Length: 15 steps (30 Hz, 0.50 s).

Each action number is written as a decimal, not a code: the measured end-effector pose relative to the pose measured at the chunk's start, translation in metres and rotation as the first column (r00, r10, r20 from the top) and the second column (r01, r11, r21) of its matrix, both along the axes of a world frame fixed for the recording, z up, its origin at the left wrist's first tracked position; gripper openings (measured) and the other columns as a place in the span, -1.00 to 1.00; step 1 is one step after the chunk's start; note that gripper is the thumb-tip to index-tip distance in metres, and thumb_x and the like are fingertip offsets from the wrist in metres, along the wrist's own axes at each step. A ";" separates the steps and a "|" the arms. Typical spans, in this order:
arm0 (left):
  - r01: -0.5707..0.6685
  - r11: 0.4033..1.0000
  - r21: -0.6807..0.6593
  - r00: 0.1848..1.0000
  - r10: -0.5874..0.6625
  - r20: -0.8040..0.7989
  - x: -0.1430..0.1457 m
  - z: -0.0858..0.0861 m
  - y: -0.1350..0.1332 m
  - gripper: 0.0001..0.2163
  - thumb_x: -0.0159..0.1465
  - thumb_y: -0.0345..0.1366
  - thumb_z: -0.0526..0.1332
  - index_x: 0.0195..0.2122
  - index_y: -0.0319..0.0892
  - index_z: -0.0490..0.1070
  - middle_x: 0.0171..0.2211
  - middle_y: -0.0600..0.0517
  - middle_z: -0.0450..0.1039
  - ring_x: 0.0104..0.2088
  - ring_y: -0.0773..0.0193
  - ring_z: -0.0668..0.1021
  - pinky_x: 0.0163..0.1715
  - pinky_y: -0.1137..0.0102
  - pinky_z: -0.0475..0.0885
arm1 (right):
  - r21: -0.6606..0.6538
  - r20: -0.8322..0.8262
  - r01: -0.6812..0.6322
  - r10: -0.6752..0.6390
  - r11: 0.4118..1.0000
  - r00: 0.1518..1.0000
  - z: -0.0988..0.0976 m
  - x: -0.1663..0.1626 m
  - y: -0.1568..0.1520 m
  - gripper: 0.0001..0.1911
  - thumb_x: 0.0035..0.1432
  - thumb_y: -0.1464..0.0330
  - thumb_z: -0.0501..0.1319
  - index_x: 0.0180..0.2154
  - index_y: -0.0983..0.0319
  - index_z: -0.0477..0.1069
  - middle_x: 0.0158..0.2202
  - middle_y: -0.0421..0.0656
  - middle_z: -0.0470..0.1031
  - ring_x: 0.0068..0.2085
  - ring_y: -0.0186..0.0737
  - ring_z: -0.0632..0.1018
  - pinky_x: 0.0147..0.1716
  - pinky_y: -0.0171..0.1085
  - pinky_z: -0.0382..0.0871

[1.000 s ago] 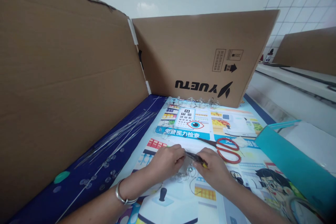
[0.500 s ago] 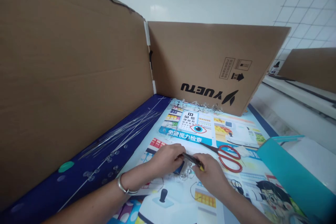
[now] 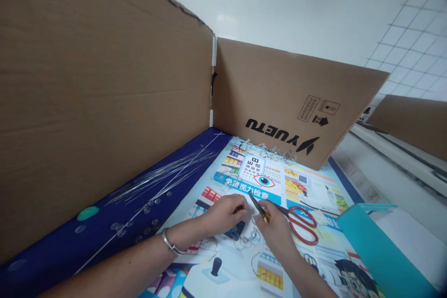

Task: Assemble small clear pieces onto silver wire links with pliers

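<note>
Both forearms are bare, with no sleeves in view. A thin silver bangle circles the wrist behind the left hand; the right hand wears nothing.

Red-handled scissors lie flat just R of right hand, blades toward it, on printed poster mat w/ eye chart. Blue cloth runs L of left hand. On it: fan of thin straight wires, scattered clear beads, green disc further L. Tall cardboard panel walls off L side. Second panel, "YUETU" printed upside down, stands beyond both hands, w/ row of clear bits at its foot. Teal box well R of right hand. White tiled wall far R, behind.
</note>
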<state>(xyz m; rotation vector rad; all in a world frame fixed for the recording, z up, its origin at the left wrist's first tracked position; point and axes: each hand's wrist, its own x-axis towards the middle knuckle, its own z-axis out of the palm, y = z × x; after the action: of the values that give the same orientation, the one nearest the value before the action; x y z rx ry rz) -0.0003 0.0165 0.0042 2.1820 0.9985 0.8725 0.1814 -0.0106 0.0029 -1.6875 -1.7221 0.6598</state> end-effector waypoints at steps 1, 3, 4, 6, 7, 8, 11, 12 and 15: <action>0.005 1.000 -0.008 1.000 -0.005 0.013 0.000 0.000 -0.001 -0.86 0.08 -0.54 0.02 -0.46 -0.21 0.31 -0.48 0.13 0.34 -0.45 0.41 0.37 -0.44 0.56 0.22 | -0.012 -0.045 -0.022 0.022 1.000 0.999 0.001 -0.001 0.002 -0.69 -0.04 0.33 0.11 -0.18 0.18 0.39 -0.29 -0.18 0.49 -0.31 -0.19 0.48 -0.33 -0.28 0.30; -0.006 1.000 -0.022 1.000 0.007 0.028 0.001 0.001 -0.001 -0.86 0.09 -0.53 0.02 -0.45 -0.20 0.31 -0.48 0.13 0.35 -0.45 0.41 0.38 -0.44 0.56 0.22 | -0.038 -0.142 -0.062 0.056 0.997 0.988 0.004 -0.004 0.003 -0.75 -0.02 0.31 0.11 -0.26 0.19 0.41 -0.37 -0.20 0.49 -0.39 -0.22 0.47 -0.41 -0.31 0.30; -0.021 0.999 -0.025 0.999 0.022 0.034 0.001 0.001 -0.002 -0.87 0.10 -0.52 0.03 -0.45 -0.20 0.31 -0.48 0.13 0.35 -0.45 0.40 0.38 -0.44 0.55 0.22 | -0.049 -0.182 -0.070 0.060 0.996 0.981 0.006 -0.005 0.003 -0.76 -0.01 0.29 0.11 -0.27 0.21 0.42 -0.40 -0.20 0.48 -0.42 -0.23 0.46 -0.43 -0.31 0.29; -0.051 0.998 -0.023 0.998 0.052 0.046 0.002 0.002 -0.002 -0.88 0.10 -0.51 0.03 -0.46 -0.20 0.30 -0.49 0.13 0.34 -0.45 0.39 0.37 -0.45 0.55 0.22 | -0.067 -0.230 -0.062 0.046 0.996 0.972 0.008 -0.006 0.001 -0.74 0.00 0.25 0.11 -0.28 0.22 0.42 -0.43 -0.21 0.47 -0.46 -0.25 0.43 -0.47 -0.32 0.28; -0.061 0.998 -0.017 0.997 0.062 0.049 0.003 0.002 -0.002 -0.88 0.10 -0.51 0.03 -0.46 -0.20 0.30 -0.49 0.13 0.34 -0.46 0.39 0.37 -0.46 0.55 0.22 | -0.067 -0.230 -0.056 0.039 0.996 0.972 0.009 -0.006 0.000 -0.73 0.01 0.24 0.11 -0.27 0.22 0.42 -0.44 -0.21 0.46 -0.47 -0.25 0.43 -0.48 -0.32 0.28; -0.071 0.997 -0.007 0.996 0.071 0.053 0.003 0.002 -0.003 -0.89 0.10 -0.50 0.03 -0.46 -0.20 0.30 -0.49 0.13 0.34 -0.45 0.39 0.37 -0.46 0.54 0.22 | -0.057 -0.211 -0.051 0.038 0.997 0.977 0.009 -0.006 -0.002 -0.74 0.01 0.24 0.10 -0.27 0.22 0.42 -0.45 -0.21 0.46 -0.47 -0.25 0.42 -0.48 -0.32 0.27; -0.085 0.996 0.026 0.995 0.083 0.054 0.004 0.001 -0.004 -0.90 0.10 -0.49 0.04 -0.47 -0.19 0.29 -0.48 0.12 0.35 -0.44 0.37 0.38 -0.44 0.53 0.23 | 0.020 -0.100 -0.058 0.060 0.998 0.993 0.009 -0.004 -0.008 -0.79 -0.01 0.30 0.12 -0.29 0.19 0.41 -0.41 -0.22 0.46 -0.39 -0.23 0.44 -0.41 -0.32 0.28; -0.083 0.996 0.035 0.995 0.081 0.052 0.004 0.000 -0.004 -0.90 0.10 -0.49 0.04 -0.47 -0.19 0.29 -0.47 0.11 0.35 -0.43 0.37 0.38 -0.43 0.53 0.23 | 0.038 -0.071 -0.070 0.072 0.997 0.995 0.009 -0.004 -0.009 -0.80 -0.03 0.32 0.13 -0.29 0.18 0.40 -0.39 -0.22 0.47 -0.36 -0.23 0.45 -0.38 -0.32 0.29; -0.071 0.996 0.062 0.997 0.069 0.037 0.004 0.000 -0.005 -0.89 0.11 -0.51 0.03 -0.46 -0.19 0.28 -0.47 0.11 0.36 -0.43 0.37 0.38 -0.42 0.53 0.24 | 0.026 -0.099 -0.089 0.091 0.996 0.991 0.009 -0.002 -0.013 -0.78 -0.03 0.35 0.13 -0.26 0.17 0.38 -0.36 -0.23 0.47 -0.34 -0.24 0.46 -0.35 -0.33 0.29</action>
<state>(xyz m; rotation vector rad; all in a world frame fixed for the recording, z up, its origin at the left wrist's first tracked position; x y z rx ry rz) 0.0039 0.0113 0.0043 2.1885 1.0492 0.9835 0.1793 -0.0241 0.0120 -1.5429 -1.7356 0.7518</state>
